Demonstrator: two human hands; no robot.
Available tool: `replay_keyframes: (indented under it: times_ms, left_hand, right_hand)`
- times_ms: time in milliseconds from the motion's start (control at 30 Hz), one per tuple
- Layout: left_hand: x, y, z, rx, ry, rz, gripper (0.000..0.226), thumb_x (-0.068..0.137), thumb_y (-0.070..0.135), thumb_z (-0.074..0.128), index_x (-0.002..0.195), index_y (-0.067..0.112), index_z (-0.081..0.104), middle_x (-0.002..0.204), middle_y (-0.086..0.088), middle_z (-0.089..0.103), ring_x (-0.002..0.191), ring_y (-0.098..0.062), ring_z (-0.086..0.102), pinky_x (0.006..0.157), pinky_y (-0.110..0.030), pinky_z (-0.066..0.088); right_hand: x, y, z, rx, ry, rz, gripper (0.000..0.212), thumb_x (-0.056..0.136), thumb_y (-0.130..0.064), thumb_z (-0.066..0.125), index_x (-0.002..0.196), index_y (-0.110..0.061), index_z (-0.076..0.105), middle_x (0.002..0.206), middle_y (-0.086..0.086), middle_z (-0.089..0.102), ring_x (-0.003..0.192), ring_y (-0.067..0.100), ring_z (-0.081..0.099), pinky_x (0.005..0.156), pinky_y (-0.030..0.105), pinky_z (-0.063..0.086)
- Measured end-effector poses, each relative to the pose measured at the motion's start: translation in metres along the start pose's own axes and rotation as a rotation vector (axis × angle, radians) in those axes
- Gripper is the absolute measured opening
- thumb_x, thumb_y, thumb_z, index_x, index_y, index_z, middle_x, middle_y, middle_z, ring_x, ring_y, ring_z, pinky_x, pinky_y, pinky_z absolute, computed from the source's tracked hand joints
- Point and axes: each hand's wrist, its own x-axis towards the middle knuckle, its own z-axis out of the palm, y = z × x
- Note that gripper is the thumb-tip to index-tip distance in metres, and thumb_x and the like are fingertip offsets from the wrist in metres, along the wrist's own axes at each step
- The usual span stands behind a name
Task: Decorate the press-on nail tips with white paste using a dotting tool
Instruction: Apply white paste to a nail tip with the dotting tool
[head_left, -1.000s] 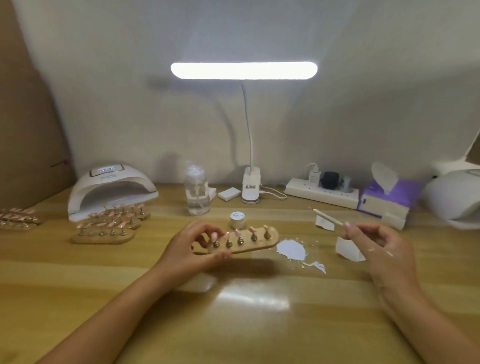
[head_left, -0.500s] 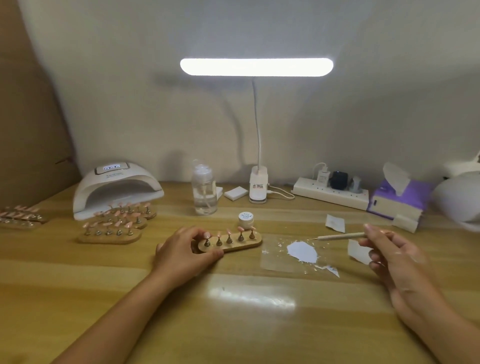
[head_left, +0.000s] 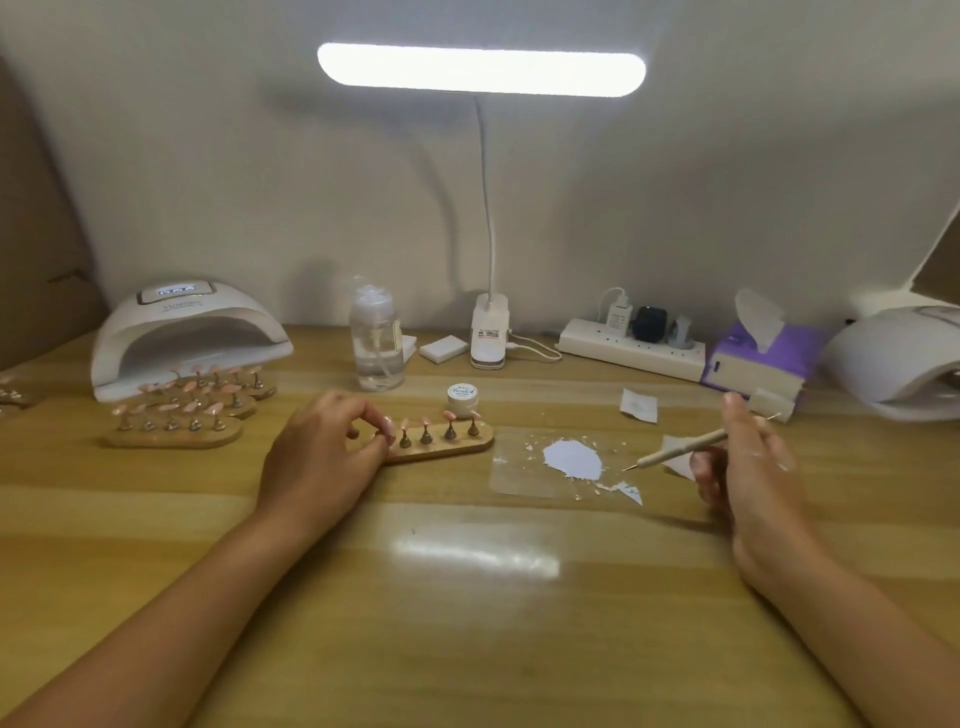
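Note:
A small wooden holder (head_left: 441, 448) with several pink nail tips on metal stands lies on the desk at centre. My left hand (head_left: 324, 457) grips its left end, fingers curled over the top. My right hand (head_left: 748, 467) holds a thin dotting tool (head_left: 680, 450); its metal point hovers just right of a white paste blob (head_left: 571, 458) on a clear sheet (head_left: 519, 478). A little white paste jar (head_left: 462, 399) stands behind the holder.
More wooden holders with nail tips (head_left: 182, 415) sit in front of a white curing lamp (head_left: 187, 332) at left. At the back stand a clear pump bottle (head_left: 376, 343), the desk lamp base (head_left: 489, 332), a power strip (head_left: 631, 348) and a purple tissue box (head_left: 758, 358). Paper scraps (head_left: 638, 404) lie near my right hand.
My right hand has swung the dotting tool from pointing up and back to pointing down-left, its tip now close to the paste. My left hand stays on the holder.

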Motion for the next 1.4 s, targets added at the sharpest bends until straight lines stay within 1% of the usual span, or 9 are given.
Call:
replay_keyframes:
  times_ms: [67,267,367,433,500,600,967,1267,1400]
  left_hand:
    - [-0.005,0.014,-0.004,-0.073,0.002,0.124,0.015,0.084,0.025,0.074,0.08,0.034,0.063,0.095,0.016,0.064,0.081,-0.003,0.059,0.064,-0.026,0.042]
    - [-0.028,0.055,0.026,-0.336,-0.372,0.306,0.018,0.083,0.018,0.076,0.08,0.034,0.068,0.097,0.02,0.073,0.102,0.01,0.064,0.091,-0.032,0.055]
    - [-0.025,0.058,0.037,-0.337,-0.4,0.35,0.02,0.084,0.015,0.074,0.08,0.033,0.067,0.096,0.018,0.074,0.103,0.011,0.063,0.091,-0.032,0.055]
    - [-0.016,0.062,0.039,-0.289,-0.423,0.385,0.021,0.085,0.02,0.074,0.081,0.038,0.065,0.097,0.021,0.073,0.103,0.012,0.063,0.09,-0.031,0.055]
    - [-0.009,0.07,0.042,-0.236,-0.419,0.4,0.017,0.085,0.025,0.073,0.082,0.04,0.065,0.098,0.022,0.073,0.101,0.007,0.065,0.088,-0.033,0.056]
    - [-0.011,0.076,0.053,-0.278,-0.331,0.378,0.011,0.083,0.023,0.075,0.081,0.032,0.069,0.093,0.023,0.073,0.094,0.005,0.067,0.084,-0.034,0.057]
    - [-0.013,0.074,0.065,-0.255,-0.231,0.416,0.017,0.084,0.022,0.074,0.084,0.037,0.065,0.094,0.028,0.072,0.09,0.005,0.068,0.077,-0.035,0.056]
    - [-0.008,0.072,0.066,-0.291,-0.264,0.415,0.009,0.084,0.024,0.075,0.083,0.031,0.069,0.093,0.028,0.072,0.091,0.007,0.068,0.079,-0.034,0.057]
    - [-0.007,0.07,0.068,-0.313,-0.275,0.401,0.012,0.085,0.024,0.074,0.082,0.033,0.068,0.092,0.029,0.071,0.09,0.009,0.067,0.08,-0.033,0.057]
  right_hand:
    - [0.003,0.004,0.003,-0.017,0.019,0.002,0.033,0.103,-0.047,0.047,0.085,-0.019,0.05,0.041,-0.006,0.054,0.034,0.0,0.044,0.034,0.014,0.034]
    - [0.019,0.006,0.013,-0.001,0.033,0.047,0.035,0.105,-0.032,0.038,0.09,-0.007,0.058,0.045,0.001,0.063,0.033,0.004,0.047,0.033,0.014,0.035]
    - [0.022,0.006,0.016,0.037,0.003,0.028,0.044,0.106,-0.038,0.046,0.083,-0.008,0.07,0.06,0.005,0.073,0.042,0.006,0.057,0.036,0.015,0.041]
    - [0.023,0.008,0.017,0.0,-0.046,-0.039,0.03,0.1,-0.035,0.06,0.082,-0.014,0.071,0.065,0.0,0.074,0.047,0.002,0.059,0.039,0.015,0.043]
    - [0.026,0.008,0.017,-0.079,-0.1,-0.087,0.016,0.095,-0.027,0.069,0.084,-0.015,0.07,0.059,-0.007,0.07,0.049,0.002,0.056,0.041,0.015,0.042]
    - [0.031,0.013,0.012,-0.109,-0.101,-0.063,0.021,0.096,-0.028,0.068,0.091,-0.009,0.062,0.049,-0.007,0.06,0.042,0.004,0.048,0.038,0.015,0.039]
    - [0.029,0.019,0.016,-0.403,-0.238,-0.178,0.023,0.096,-0.017,0.062,0.076,-0.012,0.05,0.057,0.006,0.07,0.044,0.0,0.058,0.043,0.012,0.041]
    - [0.029,0.02,0.015,-0.408,-0.208,-0.16,0.023,0.093,-0.017,0.062,0.073,-0.015,0.051,0.059,0.002,0.071,0.054,0.0,0.063,0.064,0.029,0.044]
    - [0.028,0.02,0.015,-0.408,-0.183,-0.152,0.022,0.094,-0.017,0.061,0.074,-0.014,0.052,0.059,0.002,0.071,0.049,0.001,0.06,0.062,0.03,0.046]
